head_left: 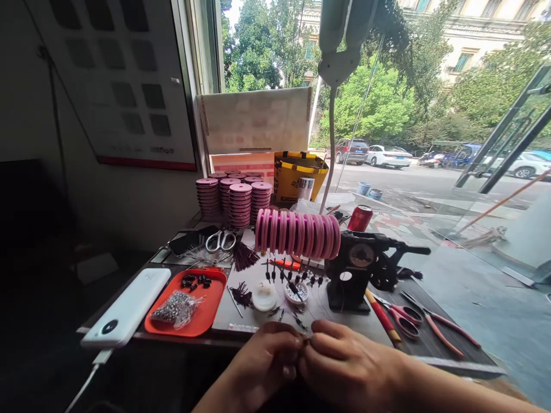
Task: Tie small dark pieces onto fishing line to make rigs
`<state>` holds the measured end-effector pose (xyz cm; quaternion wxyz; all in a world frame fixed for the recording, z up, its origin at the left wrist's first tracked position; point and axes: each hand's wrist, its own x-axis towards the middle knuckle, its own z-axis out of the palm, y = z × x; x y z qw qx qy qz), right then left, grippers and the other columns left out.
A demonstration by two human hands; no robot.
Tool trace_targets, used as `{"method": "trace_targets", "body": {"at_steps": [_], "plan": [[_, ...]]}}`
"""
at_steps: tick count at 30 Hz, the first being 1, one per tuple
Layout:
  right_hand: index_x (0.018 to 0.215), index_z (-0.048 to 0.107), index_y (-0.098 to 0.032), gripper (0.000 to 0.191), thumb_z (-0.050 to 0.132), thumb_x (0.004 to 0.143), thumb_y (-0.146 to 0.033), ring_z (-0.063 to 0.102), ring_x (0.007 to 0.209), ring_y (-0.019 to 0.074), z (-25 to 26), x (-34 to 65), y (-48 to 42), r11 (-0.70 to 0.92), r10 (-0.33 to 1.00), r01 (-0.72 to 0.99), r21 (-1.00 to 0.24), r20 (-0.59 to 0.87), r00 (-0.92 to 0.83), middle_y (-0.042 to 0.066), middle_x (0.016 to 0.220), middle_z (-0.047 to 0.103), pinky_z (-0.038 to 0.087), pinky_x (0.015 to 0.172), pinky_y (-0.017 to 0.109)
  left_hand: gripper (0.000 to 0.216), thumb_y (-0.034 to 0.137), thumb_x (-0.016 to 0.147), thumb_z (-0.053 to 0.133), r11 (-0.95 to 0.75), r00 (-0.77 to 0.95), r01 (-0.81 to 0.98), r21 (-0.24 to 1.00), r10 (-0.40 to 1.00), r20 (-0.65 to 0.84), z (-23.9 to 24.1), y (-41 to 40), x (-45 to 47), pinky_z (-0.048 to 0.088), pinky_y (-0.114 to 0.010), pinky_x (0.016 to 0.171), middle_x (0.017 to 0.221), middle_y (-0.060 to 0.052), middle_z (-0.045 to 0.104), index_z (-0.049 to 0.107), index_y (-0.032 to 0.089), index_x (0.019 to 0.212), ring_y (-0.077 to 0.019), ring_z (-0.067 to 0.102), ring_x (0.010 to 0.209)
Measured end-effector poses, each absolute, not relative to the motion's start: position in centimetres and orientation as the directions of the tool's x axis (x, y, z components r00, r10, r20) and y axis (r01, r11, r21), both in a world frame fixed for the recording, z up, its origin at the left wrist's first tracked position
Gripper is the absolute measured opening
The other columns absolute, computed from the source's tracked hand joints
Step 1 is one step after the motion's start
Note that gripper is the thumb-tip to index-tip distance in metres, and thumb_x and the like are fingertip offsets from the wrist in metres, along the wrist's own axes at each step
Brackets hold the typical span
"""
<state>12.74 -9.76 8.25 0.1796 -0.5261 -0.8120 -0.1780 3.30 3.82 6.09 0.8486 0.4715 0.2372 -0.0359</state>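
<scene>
My left hand point(262, 364) and my right hand point(344, 364) meet at the table's near edge, fingers pinched together around a tiny dark piece point(305, 339) that I cannot make out. Just beyond them lie small dark bits, a white round dish point(264, 296) and a small bowl of beads point(297, 292). A row of pink spools point(297, 232) sits on a black winding machine point(361, 267), with thin lines and small black floats hanging from it.
An orange tray point(206, 312) holds a bag of small metal parts and black pieces. A white power bank point(127, 307) lies left. Scissors point(220, 241), red pliers point(407, 315), stacked pink spools point(235, 198), a yellow bag point(297, 172) and a red can point(360, 218) stand around. A window is behind.
</scene>
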Motion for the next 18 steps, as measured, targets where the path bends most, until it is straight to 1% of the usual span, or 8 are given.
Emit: {"method": "trace_targets", "body": {"at_steps": [2, 5, 7, 9, 11, 12, 15, 18], "plan": [[0.078, 0.061, -0.013, 0.036, 0.028, 0.093, -0.011, 0.043, 0.058, 0.0159, 8.6, 12.3, -9.8, 0.361, 0.818, 0.932, -0.028, 0.49, -0.302, 0.005, 0.064, 0.061, 0.04, 0.057, 0.03, 0.007, 0.014, 0.05, 0.064, 0.495, 0.908, 0.245, 0.833, 0.185, -0.377, 6.4, 3.9, 3.2, 0.025, -0.017, 0.042, 0.047, 0.004, 0.048, 0.058, 0.013, 0.052, -0.0045, 0.038, 0.042], [0.079, 0.06, -0.018, 0.032, 0.034, 0.096, -0.024, 0.047, 0.062, 0.0149, 8.8, 11.8, -9.6, 0.244, 0.847, 0.88, -0.408, 0.531, 0.011, 0.004, 0.069, 0.062, 0.042, 0.058, 0.026, 0.014, 0.018, 0.058, 0.071, 0.273, 0.95, 0.092, 0.958, 0.263, -0.167, 6.5, 3.9, 2.9, 0.025, -0.017, 0.04, 0.057, 0.002, 0.052, 0.06, 0.012, 0.053, -0.0044, 0.038, 0.043], [0.074, 0.06, -0.018, 0.027, 0.046, 0.093, -0.031, 0.05, 0.062, 0.0133, 8.8, 11.6, -9.1, 0.124, 0.84, 0.721, -0.682, 0.46, 0.29, 0.002, 0.069, 0.058, 0.042, 0.058, 0.024, 0.019, 0.027, 0.068, 0.069, 0.069, 0.937, -0.039, 0.997, 0.349, 0.012, 6.3, 3.7, 2.7, 0.029, -0.017, 0.04, 0.067, 0.001, 0.05, 0.062, 0.013, 0.057, -0.0061, 0.04, 0.048], [0.072, 0.059, -0.018, 0.024, 0.055, 0.087, -0.036, 0.052, 0.064, 0.0131, 9.0, 11.4, -8.4, 0.04, 0.819, 0.467, -0.883, 0.297, 0.491, 0.001, 0.07, 0.056, 0.043, 0.061, 0.024, 0.02, 0.029, 0.075, 0.063, -0.159, 0.85, -0.136, 0.978, 0.488, 0.198, 5.7, 3.2, 2.5, 0.036, -0.019, 0.044, 0.075, -0.001, 0.049, 0.063, 0.015, 0.061, -0.0094, 0.045, 0.055], [0.072, 0.056, -0.017, 0.025, 0.059, 0.082, -0.039, 0.052, 0.067, 0.0138, 9.4, 11.4, -7.7, 0.039, 0.817, 0.238, -0.97, 0.168, 0.551, -0.001, 0.069, 0.055, 0.043, 0.064, 0.024, 0.017, 0.024, 0.08, 0.056, -0.437, 0.695, -0.185, 0.88, 0.576, 0.431, 5.1, 2.7, 2.3, 0.041, -0.02, 0.048, 0.078, -0.002, 0.047, 0.062, 0.017, 0.065, -0.0123, 0.049, 0.061], [0.071, 0.056, -0.017, 0.026, 0.061, 0.079, -0.041, 0.051, 0.067, 0.014, 9.7, 11.4, -7.3, 0.052, 0.818, 0.167, -0.985, 0.138, 0.558, -0.001, 0.068, 0.055, 0.042, 0.064, 0.024, 0.016, 0.019, 0.081, 0.053, -0.574, 0.611, -0.193, 0.796, 0.564, 0.555, 4.7, 2.5, 2.2, 0.043, -0.021, 0.051, 0.078, -0.002, 0.047, 0.061, 0.017, 0.067, -0.0127, 0.05, 0.062], [0.068, 0.055, -0.016, 0.028, 0.065, 0.073, -0.042, 0.047, 0.062, 0.0123, 10.4, 11.8, -6.3, 0.055, 0.827, 0.082, -0.995, 0.091, 0.554, 0.0, 0.066, 0.056, 0.038, 0.06, 0.024, 0.016, 0.007, 0.081, 0.049, -0.863, 0.461, -0.17, 0.476, 0.358, 0.812, 4.2, 2.7, 2.1, 0.048, -0.021, 0.059, 0.08, -0.003, 0.049, 0.06, 0.017, 0.075, -0.0121, 0.054, 0.064], [0.067, 0.054, -0.017, 0.029, 0.065, 0.07, -0.043, 0.042, 0.058, 0.0109, 10.7, 12.2, -5.7, 0.04, 0.838, 0.064, -0.997, 0.068, 0.542, -0.002, 0.063, 0.053, 0.035, 0.056, 0.023, 0.019, 0.001, 0.079, 0.048, -0.958, 0.438, -0.21, 0.194, 0.085, 0.895, 4.4, 3.4, 2.1, 0.051, -0.022, 0.064, 0.083, -0.007, 0.062, 0.06, 0.016, 0.084, -0.0141, 0.061, 0.066]]}}
